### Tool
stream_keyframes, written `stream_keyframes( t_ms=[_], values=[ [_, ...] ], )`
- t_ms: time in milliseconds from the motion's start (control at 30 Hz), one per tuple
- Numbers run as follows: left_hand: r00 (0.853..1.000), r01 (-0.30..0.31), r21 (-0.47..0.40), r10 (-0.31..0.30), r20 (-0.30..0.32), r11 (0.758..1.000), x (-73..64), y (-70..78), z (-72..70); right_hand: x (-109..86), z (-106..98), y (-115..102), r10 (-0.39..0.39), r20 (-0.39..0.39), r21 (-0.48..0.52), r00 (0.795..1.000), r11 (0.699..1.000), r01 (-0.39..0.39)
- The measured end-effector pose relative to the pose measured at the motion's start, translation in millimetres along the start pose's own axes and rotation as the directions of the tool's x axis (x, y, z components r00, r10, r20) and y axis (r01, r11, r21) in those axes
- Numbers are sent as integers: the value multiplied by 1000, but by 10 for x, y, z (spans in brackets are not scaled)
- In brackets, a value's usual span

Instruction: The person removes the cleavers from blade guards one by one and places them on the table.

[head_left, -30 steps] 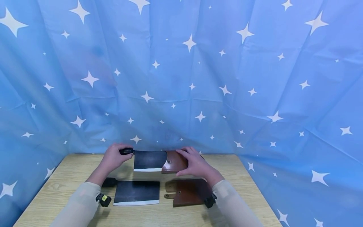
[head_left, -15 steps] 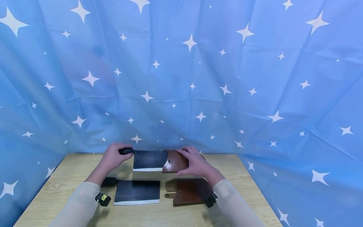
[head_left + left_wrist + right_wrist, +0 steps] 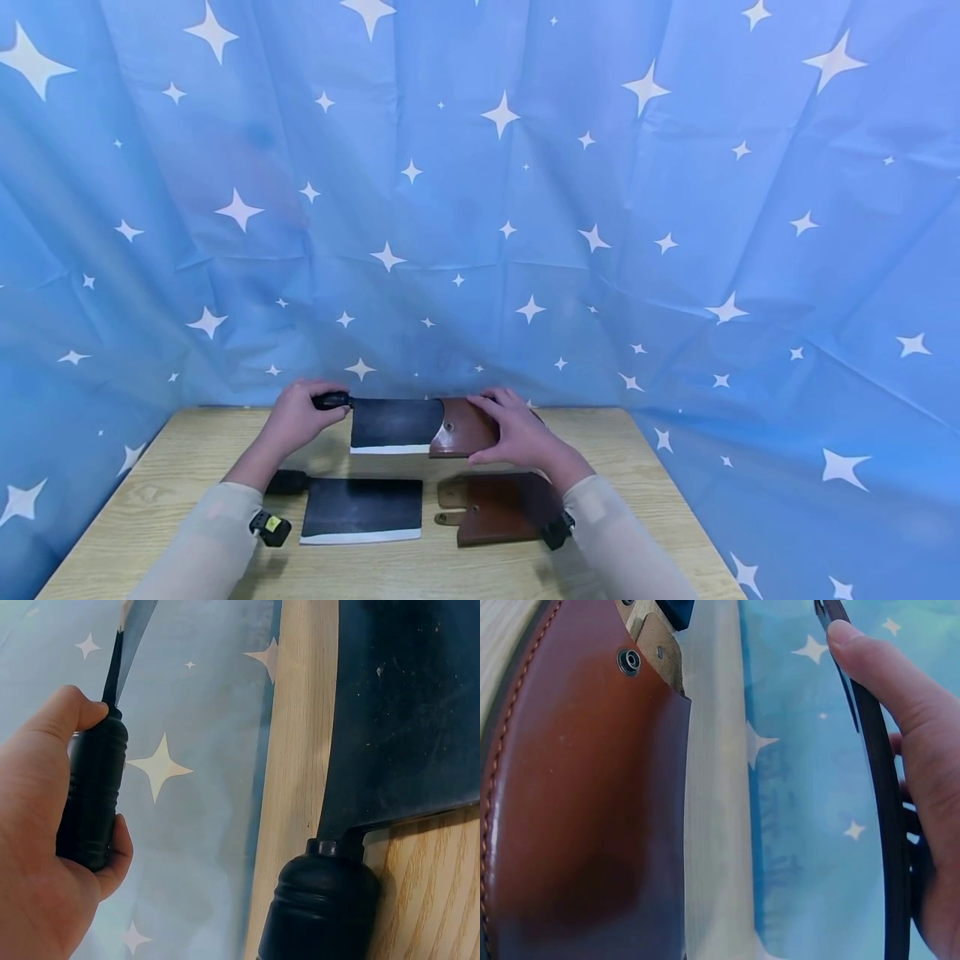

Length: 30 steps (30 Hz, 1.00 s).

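My left hand (image 3: 296, 417) grips the black handle (image 3: 94, 787) of a cleaver (image 3: 397, 423), raised above the back of the table with its pale edge down. The blade's right end goes behind the mouth of a brown leather sheath (image 3: 465, 429). That sheath is held by my right hand (image 3: 517, 429), thumb on the near face and fingers around the far side. In the right wrist view the held sheath shows edge-on as a dark strip (image 3: 892, 862). How deep the blade sits inside is hidden by the leather.
A second cleaver (image 3: 363, 504) lies on the wooden table (image 3: 375, 575) in front, handle to the left. To its right lies a second brown sheath (image 3: 498, 508) with tan straps, partly shadowed beneath my right forearm. A blue star-patterned curtain (image 3: 450, 208) hangs behind and along both sides.
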<state>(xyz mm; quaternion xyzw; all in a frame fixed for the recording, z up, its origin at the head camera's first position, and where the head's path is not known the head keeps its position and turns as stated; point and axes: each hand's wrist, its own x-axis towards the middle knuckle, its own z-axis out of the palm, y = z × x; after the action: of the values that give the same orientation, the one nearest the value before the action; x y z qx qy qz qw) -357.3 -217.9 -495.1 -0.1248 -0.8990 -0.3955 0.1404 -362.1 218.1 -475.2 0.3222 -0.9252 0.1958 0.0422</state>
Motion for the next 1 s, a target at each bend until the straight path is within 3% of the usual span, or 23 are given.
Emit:
stream_keyframes(
  t_ms=[1000],
  values=[
    [1000, -12, 4, 12, 2, 1000, -25, -65, -45, -32, 11, 57, 16, 0, -18, 1000, 1000, -16]
  ],
)
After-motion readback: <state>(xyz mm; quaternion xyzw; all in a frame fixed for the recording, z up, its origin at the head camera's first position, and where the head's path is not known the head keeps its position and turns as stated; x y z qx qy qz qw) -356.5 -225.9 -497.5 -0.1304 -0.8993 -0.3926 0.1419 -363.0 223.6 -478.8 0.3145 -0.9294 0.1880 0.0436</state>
